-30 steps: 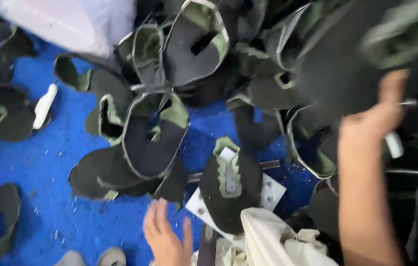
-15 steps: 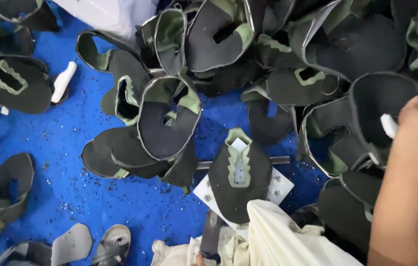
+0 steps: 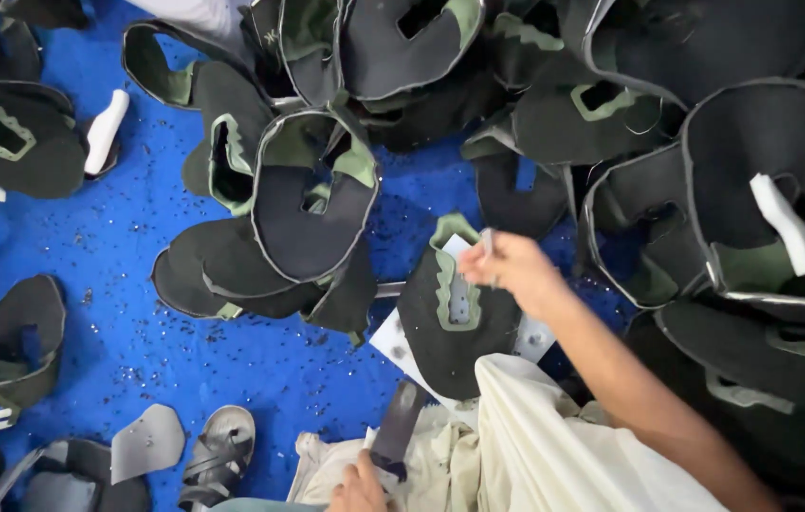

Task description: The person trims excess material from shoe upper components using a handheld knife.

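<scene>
A black shoe upper with a green zigzag collar [image 3: 450, 327] lies flat on a white board [image 3: 393, 346] in front of my lap. My right hand [image 3: 509, 270] hovers over its top end, fingers pinched on a small grey piece [image 3: 486, 243]. At the bottom edge my left hand [image 3: 360, 485] grips a dark flat blade-like tool [image 3: 398, 427] that points up toward the board. Cream cloth [image 3: 535, 446] covers my lap below the upper.
Many black and green shoe uppers [image 3: 312, 204] are piled on the blue floor [image 3: 137, 237] at the top and right. White foam pieces [image 3: 104, 131] [image 3: 784, 223] lie among them. A grey sandal [image 3: 218, 455] and a grey sole cutout [image 3: 146, 441] sit at the lower left.
My right hand has come from the pile at the right to the upper on the board, now pinching a small piece. My left hand shows again at the bottom, holding the dark tool.
</scene>
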